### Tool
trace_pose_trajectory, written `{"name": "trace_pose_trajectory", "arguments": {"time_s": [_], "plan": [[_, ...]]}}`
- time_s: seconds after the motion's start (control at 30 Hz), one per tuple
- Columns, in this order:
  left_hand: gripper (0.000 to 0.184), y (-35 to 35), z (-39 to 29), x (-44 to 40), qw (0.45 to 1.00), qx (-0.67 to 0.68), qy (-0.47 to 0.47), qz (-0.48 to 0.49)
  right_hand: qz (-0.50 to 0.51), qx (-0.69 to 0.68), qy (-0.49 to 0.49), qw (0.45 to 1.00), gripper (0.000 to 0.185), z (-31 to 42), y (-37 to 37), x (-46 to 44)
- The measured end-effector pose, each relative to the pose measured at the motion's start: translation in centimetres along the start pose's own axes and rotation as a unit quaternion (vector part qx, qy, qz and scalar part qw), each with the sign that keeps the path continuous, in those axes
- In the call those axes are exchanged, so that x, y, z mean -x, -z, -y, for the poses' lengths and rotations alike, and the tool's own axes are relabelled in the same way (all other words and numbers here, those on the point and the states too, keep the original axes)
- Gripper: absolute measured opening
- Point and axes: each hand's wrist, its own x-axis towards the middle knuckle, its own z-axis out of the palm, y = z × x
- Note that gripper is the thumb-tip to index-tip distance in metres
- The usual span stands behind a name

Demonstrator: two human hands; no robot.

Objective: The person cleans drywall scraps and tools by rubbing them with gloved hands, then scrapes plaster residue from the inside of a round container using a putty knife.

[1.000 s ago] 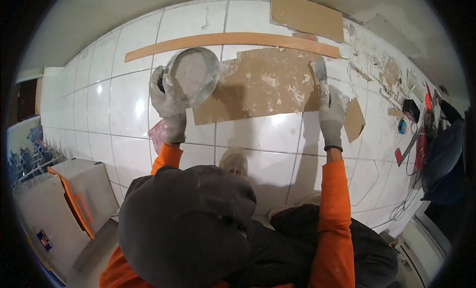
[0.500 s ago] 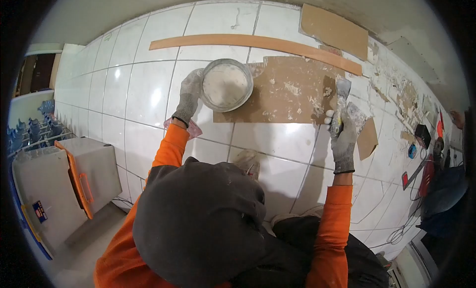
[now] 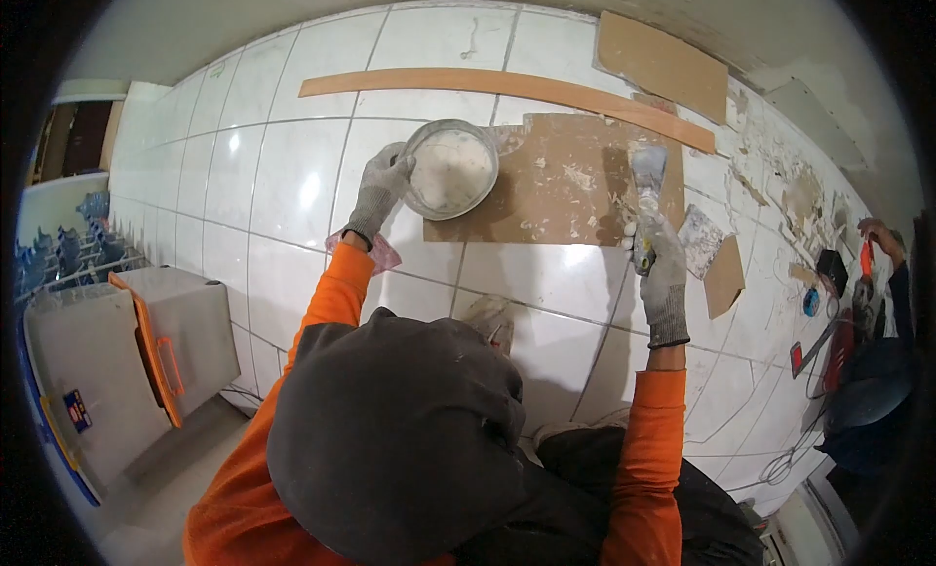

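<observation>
Right hand: gloved, my fingers closed round the handle of a scraper, its broad blade pointing away from me; whether the blade touches anything, I cannot tell.
Left hand: gloved too, gripping the near-left side of a round bowl, thumb at the rim; the fingers under or behind it are hidden from me.
Bowl: held in front of me, mouth facing up, over the left end of a brown board; pale paste lies inside.
Scraper: well apart from the bowl, over the right end of that same board.
Board: flat on the tiled floor, spotted with whitish scraps and smears.
Step in hand: as I judge it, working with bowl and scraper, one in each hand, with the blade away from the paste.
What a next move calls for: bringing blade and paste together would need the bowl steady and level, and my grip firm on the handle.
Around me: a long wooden strip beyond the board, a brown offcut near my right wrist, and a pinkish bag beside my left.
Off to my right: another person's hand, apart from mine.
</observation>
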Motion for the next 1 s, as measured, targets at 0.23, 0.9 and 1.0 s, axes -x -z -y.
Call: {"name": "trace_pose_trajectory", "arguments": {"time_s": [0.23, 0.9, 1.0], "plan": [[0.039, -5.3, -4.4, 4.0, 0.978, 0.073, -0.177, -0.079, 0.064, -0.117, -0.049, 0.99, 0.036, 2.7, -3.8, 1.4], [0.05, -14.8, -11.5, 11.5, 0.9, 0.266, 0.076, 0.338, -0.328, 0.646, -0.074, 0.685, 0.1, 0.2, 7.7, -2.0], [0.05, -15.7, -11.6, 12.0, 0.888, 0.29, 0.086, 0.346, -0.353, 0.573, -0.097, 0.733, 0.102, 0.9, 7.5, -2.3]]}}
